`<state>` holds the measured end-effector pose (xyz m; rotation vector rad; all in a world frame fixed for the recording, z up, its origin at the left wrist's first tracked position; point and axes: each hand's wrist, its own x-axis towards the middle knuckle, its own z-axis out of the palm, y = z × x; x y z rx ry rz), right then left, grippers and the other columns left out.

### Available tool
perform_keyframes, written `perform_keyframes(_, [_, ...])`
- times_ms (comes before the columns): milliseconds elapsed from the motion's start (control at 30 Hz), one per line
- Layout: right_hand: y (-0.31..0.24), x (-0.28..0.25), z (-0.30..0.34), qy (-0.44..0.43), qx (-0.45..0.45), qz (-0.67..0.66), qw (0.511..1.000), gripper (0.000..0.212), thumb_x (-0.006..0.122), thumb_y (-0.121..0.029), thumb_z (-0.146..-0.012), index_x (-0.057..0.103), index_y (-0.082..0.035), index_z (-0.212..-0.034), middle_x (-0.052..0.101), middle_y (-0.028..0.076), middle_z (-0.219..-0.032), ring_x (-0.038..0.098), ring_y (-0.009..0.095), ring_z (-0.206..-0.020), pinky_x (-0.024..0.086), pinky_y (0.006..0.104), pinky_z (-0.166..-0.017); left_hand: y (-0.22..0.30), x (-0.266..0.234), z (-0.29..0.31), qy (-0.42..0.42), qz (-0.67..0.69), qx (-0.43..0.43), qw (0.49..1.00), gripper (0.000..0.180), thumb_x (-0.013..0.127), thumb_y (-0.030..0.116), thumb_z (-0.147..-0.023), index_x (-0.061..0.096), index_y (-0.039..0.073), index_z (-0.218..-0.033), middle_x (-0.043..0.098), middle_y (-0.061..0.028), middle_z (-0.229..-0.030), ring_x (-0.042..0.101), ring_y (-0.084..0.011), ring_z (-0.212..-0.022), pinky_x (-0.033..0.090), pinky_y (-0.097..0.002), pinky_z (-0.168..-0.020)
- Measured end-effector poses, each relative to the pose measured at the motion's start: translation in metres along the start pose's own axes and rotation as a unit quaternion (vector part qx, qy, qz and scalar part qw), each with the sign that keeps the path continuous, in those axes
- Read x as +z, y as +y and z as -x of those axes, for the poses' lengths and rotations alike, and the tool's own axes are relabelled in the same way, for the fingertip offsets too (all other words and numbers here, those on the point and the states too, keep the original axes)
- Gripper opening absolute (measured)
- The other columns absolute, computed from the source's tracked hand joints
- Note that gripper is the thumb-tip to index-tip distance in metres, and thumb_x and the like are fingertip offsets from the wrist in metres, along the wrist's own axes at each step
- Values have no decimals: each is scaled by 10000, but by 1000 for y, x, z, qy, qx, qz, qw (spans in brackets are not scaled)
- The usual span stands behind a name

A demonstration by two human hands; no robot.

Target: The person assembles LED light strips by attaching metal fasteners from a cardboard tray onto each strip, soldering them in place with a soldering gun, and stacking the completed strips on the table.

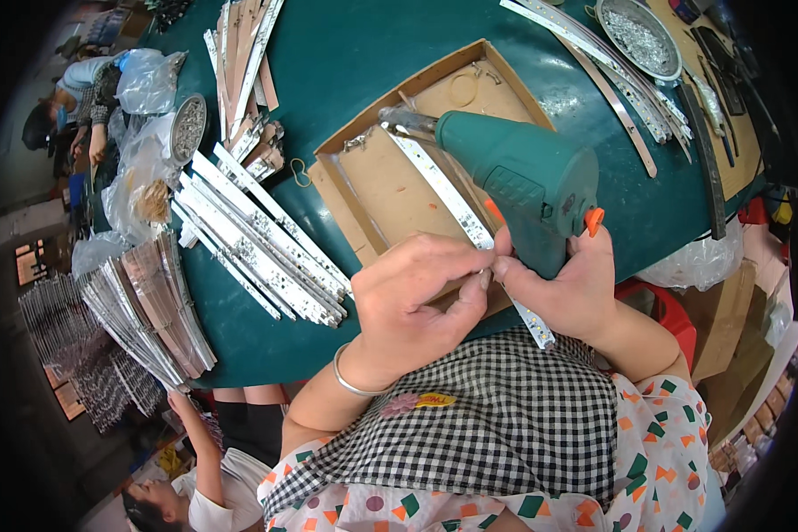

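My right hand is closed around the handle of a green pistol-shaped power tool with orange parts. The tool's dark nose points up and left over a shallow cardboard box. A narrow white LED strip runs slantwise under the tool and past my fingertips, its near end by my apron. Thumb and fingers of my left hand pinch together at the strip's edge, almost touching my right thumb. Whether a small part sits between the fingertips is hidden.
Many white strips lie left of the box, with more bundles at the table's left edge. Metal bowls of small parts stand at left and far right. Strips lie at right. Two other people are at left.
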<state>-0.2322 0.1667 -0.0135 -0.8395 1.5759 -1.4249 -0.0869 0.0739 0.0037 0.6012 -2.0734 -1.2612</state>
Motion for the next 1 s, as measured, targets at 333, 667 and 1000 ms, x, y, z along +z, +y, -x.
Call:
perform_keyframes(333, [-8, -5, -3, 3, 84, -36, 996, 229, 699, -23, -778, 588, -9, -977, 638, 27, -862, 610, 80, -763, 513, 233, -690, -18, -14, 2, -44, -352, 21, 935, 265, 778, -23, -642, 701, 32, -890, 653, -86, -861, 620, -195, -709, 474, -267, -596])
perform_keyframes(667, [-12, -6, 3, -79, 130, -185, 971, 298, 664, 25, -800, 542, 11, -1072, 633, 49, -940, 617, 87, -818, 519, 238, -729, -14, 9, 10, 42, 183, -60, 980, 225, 758, -64, -710, 708, 16, -913, 682, -94, -897, 664, -168, -832, 543, -286, -721])
perform_keyframes(1000, [-4, -22, 4, -27, 52, -68, 996, 243, 690, 0, -800, 587, -9, -1020, 648, 42, -903, 623, 95, -765, 519, 248, -714, -30, -14, 7, -46, -53, -145, 987, 238, 670, -43, -839, 595, -33, -1065, 700, -129, -928, 683, -177, -837, 558, -252, -752])
